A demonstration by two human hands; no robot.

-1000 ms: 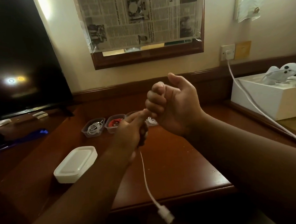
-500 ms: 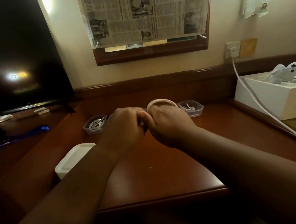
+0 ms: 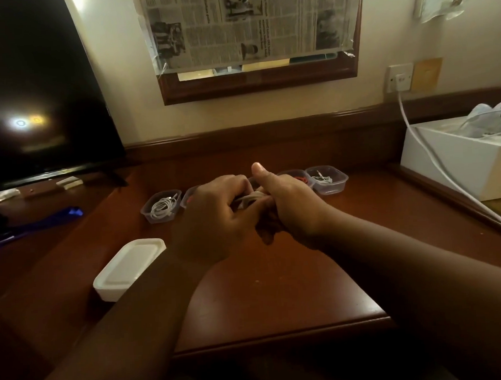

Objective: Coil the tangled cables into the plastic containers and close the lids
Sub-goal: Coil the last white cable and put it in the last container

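Head view: tabletop [image 3: 277, 290] gives wide bare room in front, its near edge well clear. Open containers [image 3: 160, 206] crowd just behind the hands. Left hand [image 3: 216, 220] and right hand [image 3: 291, 208] both curl fingers round the white cable [image 3: 248, 200]; loosen either and the coil likely springs apart.

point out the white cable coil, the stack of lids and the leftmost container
white cable coil [image 3: 251, 200], head view, loops showing between the hands
stack of lids [image 3: 128, 264], head view, top lid
leftmost container [image 3: 160, 206], head view, cable inside
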